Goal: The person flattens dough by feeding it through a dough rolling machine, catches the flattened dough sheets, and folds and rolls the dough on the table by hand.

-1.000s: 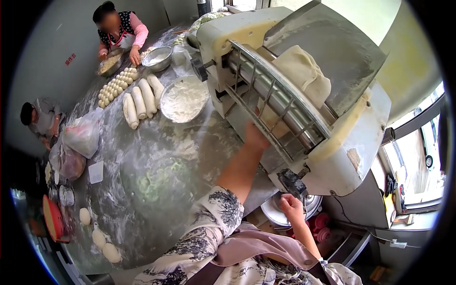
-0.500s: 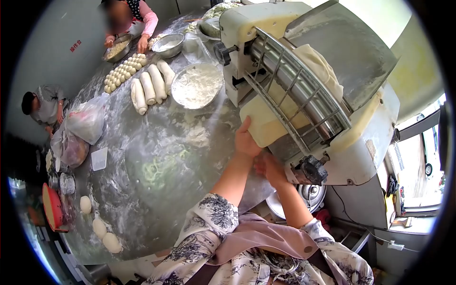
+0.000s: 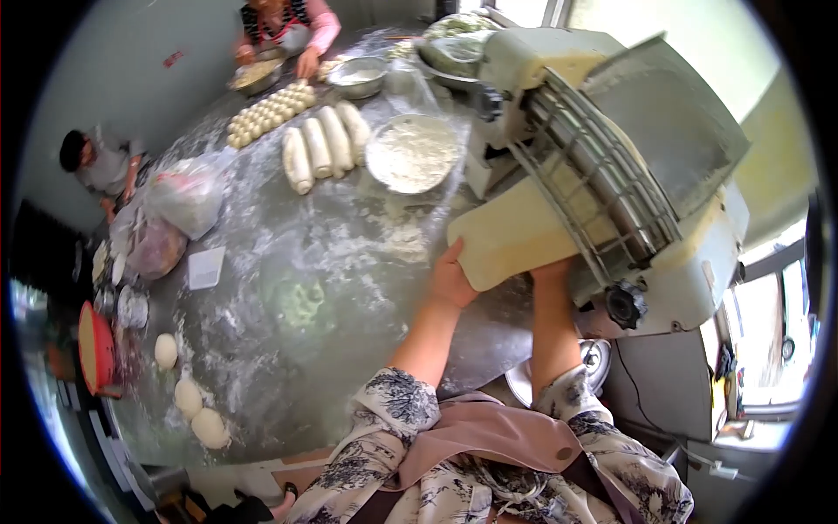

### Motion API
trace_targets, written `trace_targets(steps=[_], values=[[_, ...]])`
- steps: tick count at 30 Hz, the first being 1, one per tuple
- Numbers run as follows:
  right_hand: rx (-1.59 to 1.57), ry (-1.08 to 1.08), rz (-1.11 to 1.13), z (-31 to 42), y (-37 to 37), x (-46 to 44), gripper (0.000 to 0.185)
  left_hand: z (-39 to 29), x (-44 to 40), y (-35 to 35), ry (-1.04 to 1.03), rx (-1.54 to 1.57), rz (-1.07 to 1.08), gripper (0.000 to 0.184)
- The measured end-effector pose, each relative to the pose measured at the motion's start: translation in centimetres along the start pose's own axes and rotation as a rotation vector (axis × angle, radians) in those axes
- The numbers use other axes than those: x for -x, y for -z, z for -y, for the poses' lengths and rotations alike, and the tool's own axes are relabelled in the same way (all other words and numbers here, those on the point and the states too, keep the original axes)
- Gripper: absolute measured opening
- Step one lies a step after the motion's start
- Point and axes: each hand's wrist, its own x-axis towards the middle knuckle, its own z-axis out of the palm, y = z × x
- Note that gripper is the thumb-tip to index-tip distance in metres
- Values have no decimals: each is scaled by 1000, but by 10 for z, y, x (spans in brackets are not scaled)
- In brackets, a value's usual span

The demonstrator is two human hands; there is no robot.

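Note:
A flat pale dough sheet [image 3: 506, 234] comes out from under the wire guard [image 3: 576, 166] of a dough sheeter [image 3: 698, 262]. My left hand [image 3: 452, 278] grips the sheet's free end, thumb on top and the other fingers beneath. Under the sheet's near edge, close to the machine, is my right hand [image 3: 552, 272]; its fingers are hidden by the dough. More dough shows behind the guard at the steel roller [image 3: 624, 205]. A black knob [image 3: 625, 304] sits just right of my right hand.
On the floury table [image 3: 349, 349] are a flour bowl [image 3: 412, 155], several dough logs [image 3: 316, 148], small dough pieces [image 3: 271, 113], plastic bags [image 3: 185, 196], a white scraper [image 3: 206, 268], dough balls [image 3: 188, 397] and a red basin [image 3: 98, 349]. Two people work at the far and left sides.
More of the dough sheet has come out toward the left. My right hand has moved from below the machine's edge to under the sheet. The whole view has shifted slightly.

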Motion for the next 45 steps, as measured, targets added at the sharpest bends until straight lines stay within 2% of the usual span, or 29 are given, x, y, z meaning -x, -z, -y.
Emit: trace_targets(steps=[2, 9, 14, 17, 22, 25, 29, 32, 33, 34, 36, 38, 39, 42, 44, 45], values=[[-10, 18, 92, 11, 3, -5, 70, -6, 11, 5, -30, -28, -35, 53], [133, 52, -306, 29, -17, -23, 72, -26, 53, 9, -10, -16, -58, 52], [265, -30, -582, 22, -47, -29, 74, -45, 85, 15, -51, -17, -84, 51], [318, -101, -708, -2, -80, -20, 75, -57, 113, 10, -93, -12, -169, 51], [254, -211, -687, -98, -121, 25, 77, -76, 171, 6, -147, -45, -142, 52], [-51, -441, -672, -145, -101, 55, 75, -95, 221, -2, -256, -75, -128, 55], [-295, -598, -456, -187, -106, 88, 70, -130, 307, -9, -412, -133, -60, 58], [-139, -650, -384, -206, -95, 111, 60, -144, 371, 3, -478, -179, -226, 58], [17, -677, -367, -211, -86, 119, 51, -146, 387, 18, -481, -206, -358, 56], [21, -825, -419, -215, -94, 124, 47, -150, 399, 41, -478, -234, -489, 55], [314, -961, -496, -228, -92, 140, 42, -156, 417, 118, -442, -262, -882, 46], [589, -996, -439, -231, -124, 142, 44, -141, 415, 138, -625, -834, -1264, 37], [703, -985, -418, -234, -111, 142, 43, -138, 413, 137, -617, -998, -1325, 32], [1329, -914, -157, -241, -107, 138, 46, -131, 404, 110, -620, -1530, -1487, 24], [1835, -719, -16, -249, -116, 145, 42, -128, 396, 98, -667, -1922, -1594, 25], [2078, -596, 60, -255, -122, 150, 40, -129, 394, 100, -720, -1955, -1598, 25]])
